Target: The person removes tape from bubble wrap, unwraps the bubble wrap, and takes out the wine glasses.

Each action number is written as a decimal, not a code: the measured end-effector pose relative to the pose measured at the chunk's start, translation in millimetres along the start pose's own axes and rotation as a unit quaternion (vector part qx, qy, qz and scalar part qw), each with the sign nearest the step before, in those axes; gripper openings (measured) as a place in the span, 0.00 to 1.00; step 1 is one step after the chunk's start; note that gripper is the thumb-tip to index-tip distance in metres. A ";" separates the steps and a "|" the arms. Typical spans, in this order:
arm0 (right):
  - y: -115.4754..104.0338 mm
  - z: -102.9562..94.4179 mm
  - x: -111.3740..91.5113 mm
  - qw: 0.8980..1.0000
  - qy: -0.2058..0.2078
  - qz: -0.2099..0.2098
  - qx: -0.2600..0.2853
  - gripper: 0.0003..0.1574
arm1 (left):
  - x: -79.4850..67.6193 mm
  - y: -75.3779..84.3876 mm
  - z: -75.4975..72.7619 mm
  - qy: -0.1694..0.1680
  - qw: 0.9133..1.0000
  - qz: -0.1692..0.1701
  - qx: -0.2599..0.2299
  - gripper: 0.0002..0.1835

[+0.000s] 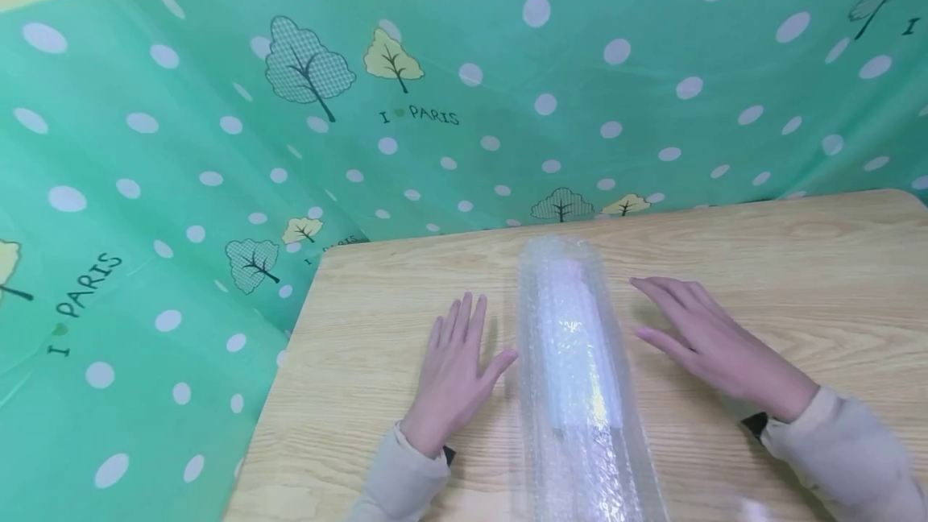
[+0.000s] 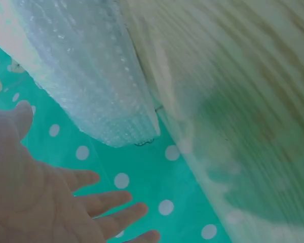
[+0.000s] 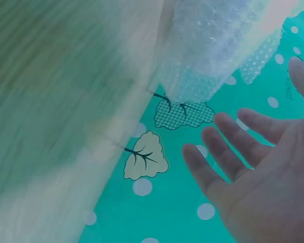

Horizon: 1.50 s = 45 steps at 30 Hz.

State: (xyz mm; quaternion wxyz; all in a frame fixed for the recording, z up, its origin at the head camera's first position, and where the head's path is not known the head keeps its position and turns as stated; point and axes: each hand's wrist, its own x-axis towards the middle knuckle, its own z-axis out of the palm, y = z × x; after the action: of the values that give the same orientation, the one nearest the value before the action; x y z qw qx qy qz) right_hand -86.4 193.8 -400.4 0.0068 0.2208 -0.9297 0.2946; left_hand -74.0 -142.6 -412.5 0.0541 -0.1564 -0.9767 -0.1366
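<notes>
A long bundle of clear bubble wrap (image 1: 573,345) lies lengthwise on the wooden table, running from near its back edge toward the front. Inside the wrap a pale, whitish-pink stack or box shows through, its kind blurred by the plastic. My left hand (image 1: 451,377) is just left of the bundle, fingers straight and thumb pointing at it. To the right of the wrap, my right hand (image 1: 714,337) is held with fingers extended toward it. Both palms hold nothing; the left wrist view shows the bubble wrap (image 2: 91,76) beyond the spread fingers (image 2: 109,202).
The light wooden table (image 1: 797,264) ends at the back against a green cloth (image 1: 471,39) with white dots, printed trees and lettering. The cloth also hangs along the left side. Pale sleeves (image 1: 406,474) cover both forearms, with dark straps at the wrists.
</notes>
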 end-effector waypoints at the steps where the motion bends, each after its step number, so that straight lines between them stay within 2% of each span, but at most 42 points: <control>1: -1.6 -0.2 0.9 1.000 0.001 0.000 0.001 0.38 | -0.3 1.2 -0.5 0.000 1.000 0.000 -0.004 0.42; 6: -9.7 -1.9 5.7 1.000 0.008 -0.005 0.006 0.36 | -0.4 7.6 -3.3 0.001 0.999 0.005 -0.036 0.41; 11: -20.1 -1.4 16.1 0.999 0.024 -0.036 0.003 0.29 | 0.7 14.7 -4.9 -0.011 0.997 0.002 -0.082 0.38; 17: -29.9 2.6 25.5 0.998 0.021 -0.066 0.007 0.22 | -0.2 20.3 -5.2 -0.030 0.991 -0.008 -0.126 0.36; 19: -32.2 4.2 27.1 0.997 0.020 -0.074 0.003 0.21 | -0.2 21.7 -6.2 -0.053 0.985 -0.018 -0.163 0.36; 22: -34.0 7.7 29.2 0.996 0.018 -0.089 -0.005 0.21 | -0.7 23.8 -7.1 -0.094 0.967 -0.044 -0.232 0.36; 24: -35.4 9.8 30.0 0.996 0.018 -0.093 -0.007 0.21 | -1.1 24.6 -7.3 -0.110 0.956 -0.055 -0.265 0.37; 26: -37.1 11.4 30.9 0.995 0.017 -0.095 -0.007 0.20 | -1.2 25.4 -7.4 -0.117 0.950 -0.062 -0.283 0.37; 30: -41.7 12.6 33.9 0.994 0.015 -0.105 0.002 0.18 | -0.6 26.9 -7.5 -0.119 0.948 -0.063 -0.289 0.38; 37: -49.1 13.8 40.0 0.991 0.027 -0.135 0.000 0.11 | 0.0 28.6 -4.7 -0.125 0.949 -0.060 -0.283 0.41; 45: -53.5 15.4 41.1 0.991 0.027 -0.133 -0.011 0.07 | 0.7 30.5 -5.7 -0.133 0.950 -0.059 -0.276 0.45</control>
State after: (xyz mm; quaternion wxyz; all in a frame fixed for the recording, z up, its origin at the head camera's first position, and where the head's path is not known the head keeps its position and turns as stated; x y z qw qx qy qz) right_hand -99.5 129.6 -378.1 0.0738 0.3342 -0.8949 0.2864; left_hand -64.6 -116.2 -399.3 -0.1301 -0.1239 -0.9066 -0.3819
